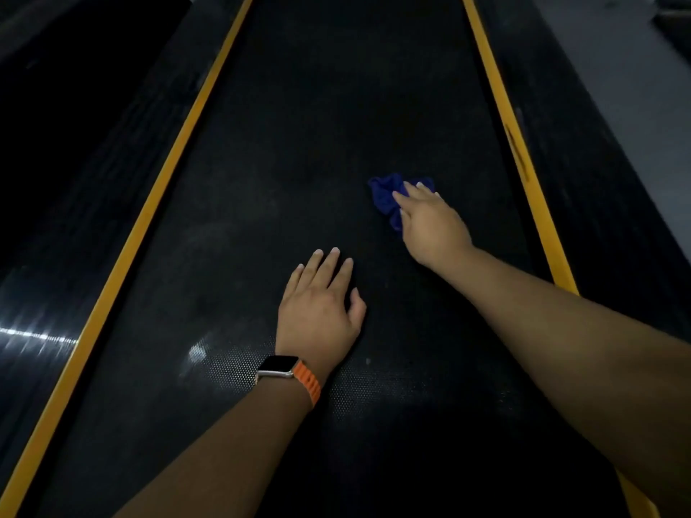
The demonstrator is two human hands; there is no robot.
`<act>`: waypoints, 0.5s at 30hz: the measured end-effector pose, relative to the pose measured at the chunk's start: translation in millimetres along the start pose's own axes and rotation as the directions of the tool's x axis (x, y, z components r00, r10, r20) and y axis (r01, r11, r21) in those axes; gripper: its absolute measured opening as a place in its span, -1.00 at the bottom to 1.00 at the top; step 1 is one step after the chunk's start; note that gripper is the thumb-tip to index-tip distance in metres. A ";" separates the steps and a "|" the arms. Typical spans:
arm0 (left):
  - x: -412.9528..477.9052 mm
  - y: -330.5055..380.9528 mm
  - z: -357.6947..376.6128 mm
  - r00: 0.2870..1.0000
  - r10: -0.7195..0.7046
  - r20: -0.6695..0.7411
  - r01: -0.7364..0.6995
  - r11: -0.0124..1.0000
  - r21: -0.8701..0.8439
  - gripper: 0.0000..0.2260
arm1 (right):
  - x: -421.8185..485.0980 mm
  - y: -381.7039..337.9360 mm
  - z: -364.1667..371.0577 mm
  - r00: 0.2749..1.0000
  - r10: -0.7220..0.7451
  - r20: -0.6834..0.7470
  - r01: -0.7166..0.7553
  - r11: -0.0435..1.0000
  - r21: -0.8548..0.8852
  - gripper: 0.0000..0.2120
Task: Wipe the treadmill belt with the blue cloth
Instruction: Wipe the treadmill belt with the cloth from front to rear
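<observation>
Smartwatch (pixel 278 365) at my left hand (pixel 319 312) — dark square screen, silver case, ribbed orange band (pixel 308 383) — both forearms (pixel 232 443) bare

Black treadmill belt (pixel 299 143) btwn yellow strips (pixel 166 173), w/ crumpled blue cloth (pixel 383 198) on right side.

I'm seeing a yellow stripe (pixel 149 214) running along the inner edge of the black left side rail (pixel 93 181). A second yellow stripe (pixel 499 87) is edging the right side rail (pixel 583 162) and carrying a dark scuff (pixel 516 151). Light is glinting (pixel 33 336) off the left rail. Grey floor (pixel 617 69) is showing beyond the right rail. A smartwatch (pixel 278 366) on an orange band (pixel 308 383) is sitting on the left wrist.
</observation>
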State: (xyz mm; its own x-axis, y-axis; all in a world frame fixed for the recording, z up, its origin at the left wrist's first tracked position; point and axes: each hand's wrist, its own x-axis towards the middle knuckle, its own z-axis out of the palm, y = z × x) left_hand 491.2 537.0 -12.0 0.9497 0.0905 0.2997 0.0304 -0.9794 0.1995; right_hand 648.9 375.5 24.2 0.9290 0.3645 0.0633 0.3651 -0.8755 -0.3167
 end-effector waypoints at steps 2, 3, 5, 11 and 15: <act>0.2 -0.6 1.7 1.000 0.008 0.000 -0.008 1.000 -0.008 -0.53 | -33.2 -2.4 -1.1 0.997 -0.081 0.006 0.081 0.997 -0.014 -0.58; -0.5 -1.1 2.0 1.000 0.005 0.000 -0.005 1.000 -0.011 -0.53 | -61.7 -0.8 -1.6 0.986 -0.165 0.020 0.166 0.986 -0.003 -0.59; -1.1 -0.8 2.5 1.000 -0.001 -0.002 0.001 1.000 -0.012 -0.53 | -122.5 2.3 -7.3 0.951 -0.296 0.092 0.291 0.954 0.064 -0.60; 0.3 0.4 0.0 1.000 0.004 -0.002 -0.004 1.000 -0.010 -0.53 | -45.5 15.3 -9.2 0.974 -0.222 0.054 0.224 0.974 -0.038 -0.60; 0.1 0.3 -0.1 1.000 -0.003 -0.008 0.002 1.000 -0.012 -0.53 | -24.1 -10.9 1.0 0.997 -0.073 0.031 0.075 0.996 -0.052 -0.56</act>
State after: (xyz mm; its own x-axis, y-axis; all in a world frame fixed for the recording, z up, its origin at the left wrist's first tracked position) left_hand 491.2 536.8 -11.9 0.9471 0.0945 0.3066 0.0289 -0.9769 0.2117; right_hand 622.5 376.6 25.2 0.8974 0.4375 0.0565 0.4363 -0.8611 -0.2612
